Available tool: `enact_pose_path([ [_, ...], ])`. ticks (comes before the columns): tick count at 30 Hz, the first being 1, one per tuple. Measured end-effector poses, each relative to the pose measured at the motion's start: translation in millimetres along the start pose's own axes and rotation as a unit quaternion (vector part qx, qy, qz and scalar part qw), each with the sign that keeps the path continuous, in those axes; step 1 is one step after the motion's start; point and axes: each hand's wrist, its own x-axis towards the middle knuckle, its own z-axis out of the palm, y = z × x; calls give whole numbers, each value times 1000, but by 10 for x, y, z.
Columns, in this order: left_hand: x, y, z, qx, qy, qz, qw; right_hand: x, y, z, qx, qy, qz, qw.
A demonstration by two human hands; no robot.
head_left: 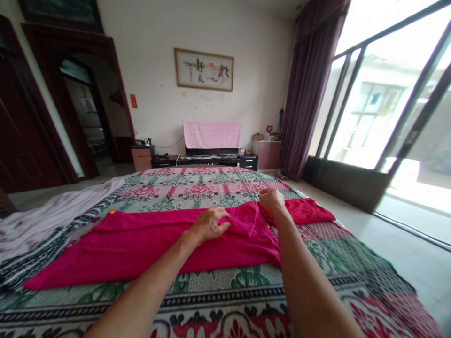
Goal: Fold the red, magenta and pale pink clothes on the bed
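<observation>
A bright pink garment lies spread across the patterned bedspread, its long side running left to right. My left hand rests on the middle of the garment with its fingers curled into a fold of the cloth. My right hand is closed at the garment's far right part, pinching the fabric near a red piece that sticks out to the right.
A pale lilac cloth and a dark patterned one lie at the bed's left. Beyond the bed stand a low TV stand draped in pink, a doorway at left, and glass doors with purple curtains at right.
</observation>
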Motion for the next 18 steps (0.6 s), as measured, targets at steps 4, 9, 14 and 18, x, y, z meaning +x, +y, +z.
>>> enact_pose_path([
  [4,-29,1,51,53,-33,-5,998,16,28,148,-28,-29,-17,999],
  [9,-83,-120,105,61,-47,-55,996,31,103,291,-88,-39,-119,988],
  [14,-88,-125,141,58,-56,-79,994,46,192,440,-105,-73,-143,982],
  [18,-86,-112,140,64,-53,-94,992,34,224,489,-88,-56,-109,989],
])
